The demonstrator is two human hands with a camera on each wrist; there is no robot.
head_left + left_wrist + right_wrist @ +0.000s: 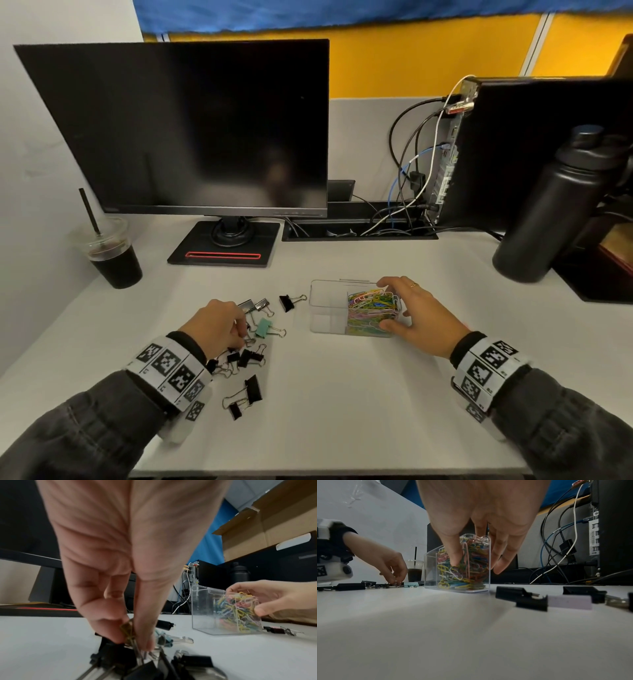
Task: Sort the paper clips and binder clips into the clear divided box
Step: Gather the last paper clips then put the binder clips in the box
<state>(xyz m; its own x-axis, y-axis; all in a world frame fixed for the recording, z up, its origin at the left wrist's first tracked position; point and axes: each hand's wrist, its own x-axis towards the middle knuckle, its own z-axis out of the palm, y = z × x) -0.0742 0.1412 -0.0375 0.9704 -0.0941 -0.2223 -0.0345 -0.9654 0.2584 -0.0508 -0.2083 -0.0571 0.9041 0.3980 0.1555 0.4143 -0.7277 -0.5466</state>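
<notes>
Left hand [219, 325] fingers [102, 622] pinch binder clip [128, 631], wire loop between thumb, forefinger; right hand [424, 318] fingers [453, 550] clasp clear box [327, 308].
</notes>
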